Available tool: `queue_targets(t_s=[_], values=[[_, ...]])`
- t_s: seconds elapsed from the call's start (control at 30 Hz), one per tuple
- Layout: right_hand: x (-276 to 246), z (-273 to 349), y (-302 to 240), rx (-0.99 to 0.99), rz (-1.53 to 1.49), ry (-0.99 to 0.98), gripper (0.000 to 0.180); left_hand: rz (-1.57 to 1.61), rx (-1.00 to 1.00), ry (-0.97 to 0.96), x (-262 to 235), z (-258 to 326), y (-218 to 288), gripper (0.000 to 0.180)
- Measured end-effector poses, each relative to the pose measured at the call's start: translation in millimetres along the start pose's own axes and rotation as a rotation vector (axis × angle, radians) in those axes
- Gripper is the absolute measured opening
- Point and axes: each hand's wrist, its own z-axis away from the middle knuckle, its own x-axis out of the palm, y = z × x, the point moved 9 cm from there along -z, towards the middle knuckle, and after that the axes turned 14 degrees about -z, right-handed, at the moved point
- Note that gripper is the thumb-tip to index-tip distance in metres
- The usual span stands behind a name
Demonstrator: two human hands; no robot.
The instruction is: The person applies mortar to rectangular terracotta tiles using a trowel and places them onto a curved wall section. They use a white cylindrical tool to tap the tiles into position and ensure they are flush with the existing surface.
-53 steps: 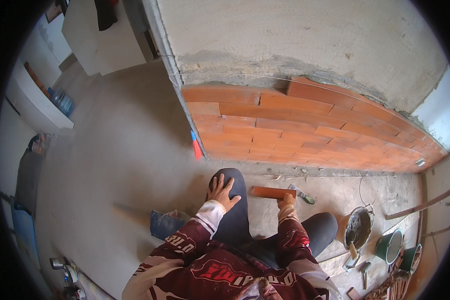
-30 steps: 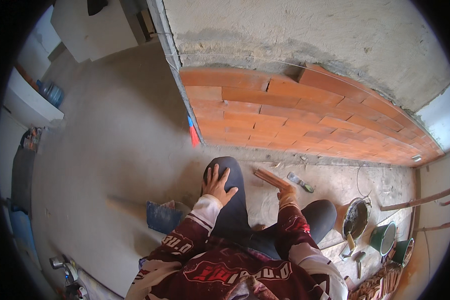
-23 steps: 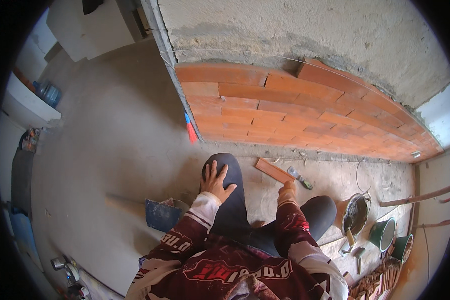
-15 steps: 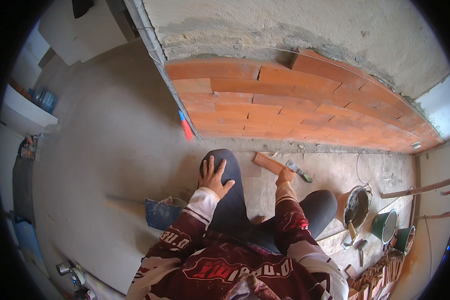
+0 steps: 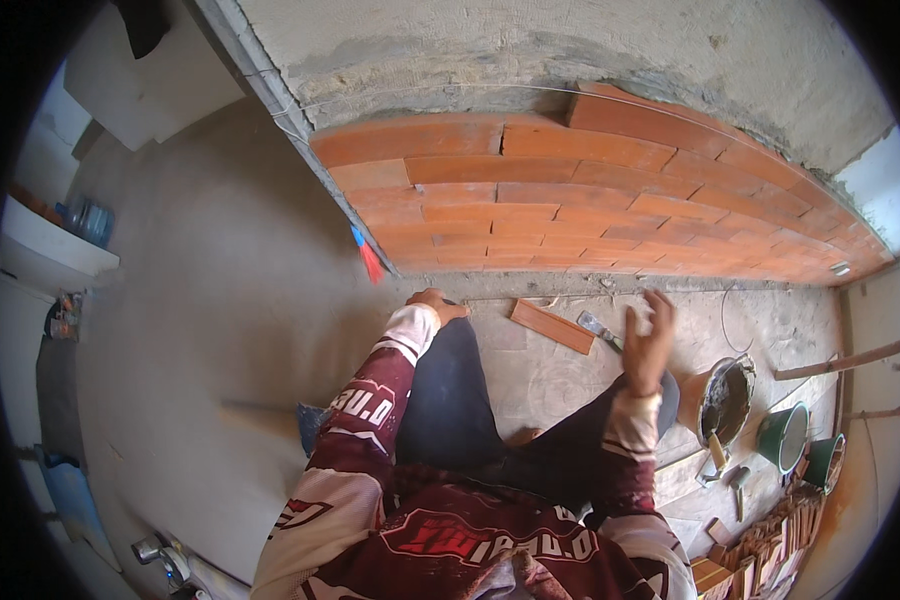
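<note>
My left hand (image 5: 435,303) rests over my bent left knee, its fingers partly turned from view, and it holds nothing. My right hand (image 5: 652,345) is raised above my right knee, empty, with its fingers apart and slightly blurred. Between the knees and the wall, a flat reddish brick tile (image 5: 552,326) lies on the floor. Just right of it is a putty knife (image 5: 592,323) with a broad metal blade; its handle is partly hidden by my right hand.
An orange brick-tile wall (image 5: 540,190) stands ahead, with a string (image 5: 410,92) across its top. To the right are a bucket of mortar (image 5: 727,395) with a trowel (image 5: 718,452), green buckets (image 5: 784,438), a hammer (image 5: 739,480) and stacked tiles (image 5: 770,550). A blue container (image 5: 312,425) sits left.
My right hand has left the brick tile and risen to the right. The left hand has slid forward over the knee. The view has shifted slightly, and my left arm covers more of the blue container.
</note>
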Motion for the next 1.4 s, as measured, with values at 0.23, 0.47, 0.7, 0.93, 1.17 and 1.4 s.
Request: queue_targets(t_s=[0.23,0.47,0.7,0.93,1.17,1.4], values=[[-108.1,90.1,114.3,0.452,0.070,-0.086,0.049,-0.233,0.220,0.122,-9.4,4.0,42.8,0.058],[-135.8,99.6,111.2,0.771,-0.091,-0.122,0.058,-0.448,0.429,-0.002,34.7,-26.5,63.6,0.043],[-167.8,193.6,120.7,1.015,-0.768,0.083,0.050,-0.875,0.294,-0.209,24.1,57.1,99.1,0.046],[-128.5,362.8,89.8,1.375,-1.318,0.628,0.045,-1.181,0.522,-0.149,31.8,174.0,147.6,0.063],[-32.1,558.3,-75.3,1.664,-0.573,0.359,0.059,-1.481,1.102,-0.258,32.6,371.3,201.7,0.055],[-65.0,521.0,-200.0,2.101,-0.582,0.564,0.066,-1.331,0.925,-0.338,13.9,400.6,312.2,0.044]])
